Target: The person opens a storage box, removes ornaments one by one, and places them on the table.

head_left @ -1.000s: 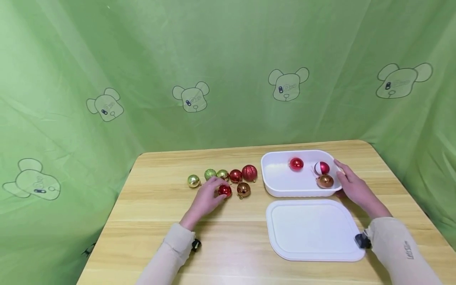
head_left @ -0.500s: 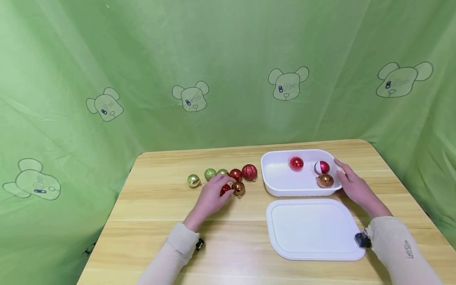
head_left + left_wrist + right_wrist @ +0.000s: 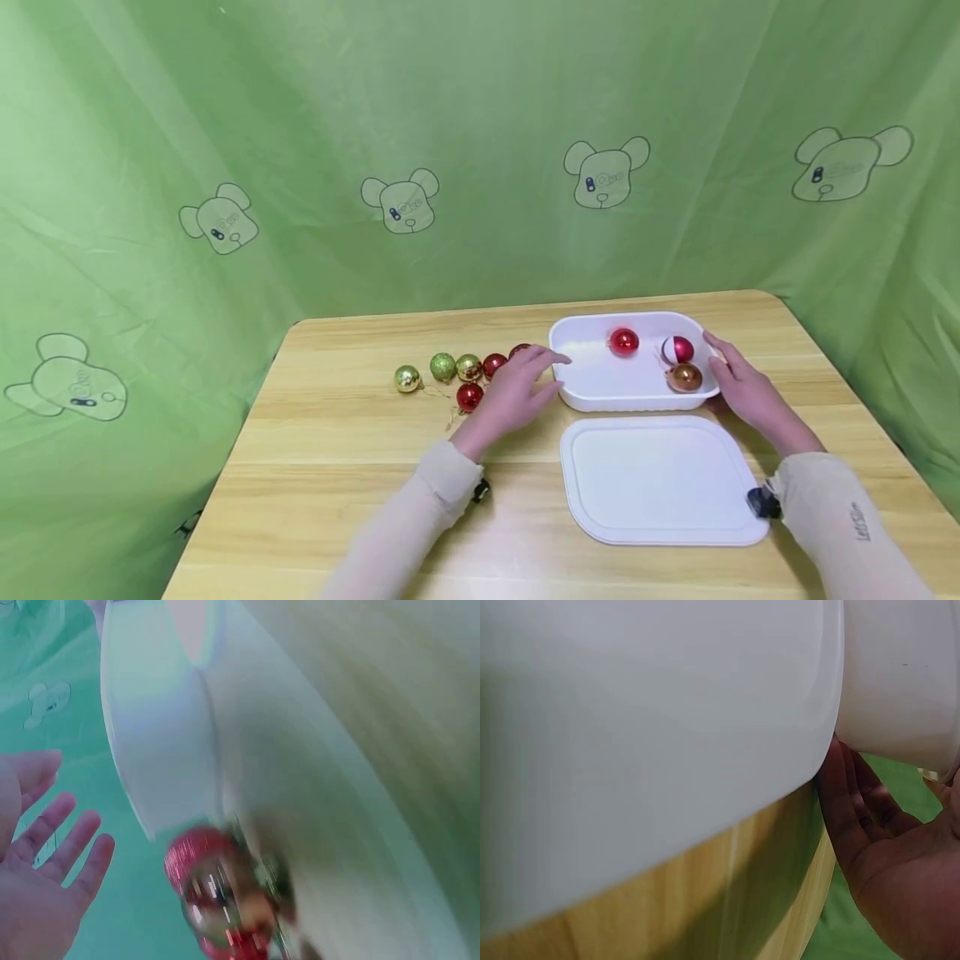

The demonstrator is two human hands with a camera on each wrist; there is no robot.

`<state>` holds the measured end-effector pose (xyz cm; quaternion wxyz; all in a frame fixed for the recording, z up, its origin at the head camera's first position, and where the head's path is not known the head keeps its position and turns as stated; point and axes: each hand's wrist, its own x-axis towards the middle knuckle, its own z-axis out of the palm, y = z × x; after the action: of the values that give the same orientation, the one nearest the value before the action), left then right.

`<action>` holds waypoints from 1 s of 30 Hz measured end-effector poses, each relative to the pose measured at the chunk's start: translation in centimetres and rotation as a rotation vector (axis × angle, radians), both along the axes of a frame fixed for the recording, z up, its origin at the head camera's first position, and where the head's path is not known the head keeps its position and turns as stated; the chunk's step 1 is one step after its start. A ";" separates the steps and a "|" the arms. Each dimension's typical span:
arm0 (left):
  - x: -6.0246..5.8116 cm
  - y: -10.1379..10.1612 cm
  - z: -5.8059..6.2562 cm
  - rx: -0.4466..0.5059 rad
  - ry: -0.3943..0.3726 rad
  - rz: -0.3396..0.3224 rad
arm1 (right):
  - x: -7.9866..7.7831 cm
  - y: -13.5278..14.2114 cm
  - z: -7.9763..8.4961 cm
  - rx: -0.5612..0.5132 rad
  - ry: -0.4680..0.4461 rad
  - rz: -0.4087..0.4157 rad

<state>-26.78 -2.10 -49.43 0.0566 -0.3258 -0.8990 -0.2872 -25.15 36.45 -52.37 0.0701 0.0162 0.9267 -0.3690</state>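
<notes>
My left hand (image 3: 516, 395) hovers with spread fingers at the left end of a white plastic box (image 3: 600, 403); its fingertips overlap the rim. In the left wrist view the same hand (image 3: 45, 892) holds nothing. My right hand (image 3: 750, 400) grips the box's right end, with fingers reaching beneath its edge. Inside lie a shiny red bauble (image 3: 624, 342), a red-and-white bauble (image 3: 678, 350) and a brown bauble (image 3: 685, 377). Left of the box are a red bauble (image 3: 470, 397), a dark red bauble (image 3: 494, 366) and a gold-green bauble (image 3: 468, 367). A blurred shiny bauble (image 3: 214, 896) sits below the box.
A white lid (image 3: 660, 483) lies flat in front of the box. Farther left sit a glittery green bauble (image 3: 442, 367) and a pale gold bauble (image 3: 407, 379). A green curtain (image 3: 480, 125) hangs behind the wooden table (image 3: 300, 500).
The left hand has let go of the baubles and moved right to the box. A brown bauble, earlier shifted left beside the red one, is now hidden behind that hand. The right hand stays put.
</notes>
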 end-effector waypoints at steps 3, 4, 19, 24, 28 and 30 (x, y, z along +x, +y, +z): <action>-0.4 2.3 0.1 0.004 -0.016 -0.042 | 0.0 -0.1 0.0 0.001 0.001 -0.001; -0.5 3.0 0.1 0.012 -0.024 -0.057 | 0.0 -0.2 0.0 0.000 0.001 -0.001; -1.6 13.8 -1.0 0.002 -0.085 -0.225 | 0.1 0.2 0.0 0.021 0.023 0.020; -2.2 16.0 -1.2 -0.037 -0.044 -0.233 | 0.0 0.2 0.1 0.003 0.018 0.027; -2.7 17.3 -1.4 -0.152 -0.044 -0.224 | -0.2 0.2 0.1 0.013 0.026 0.032; -2.8 17.6 -1.5 -0.210 -0.052 -0.221 | -0.2 0.2 0.1 0.012 0.023 0.034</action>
<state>-29.59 15.55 -50.90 -0.0331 -0.4191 -0.8840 -0.2043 -25.38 36.64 -52.31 0.0653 -0.0033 0.9297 -0.3624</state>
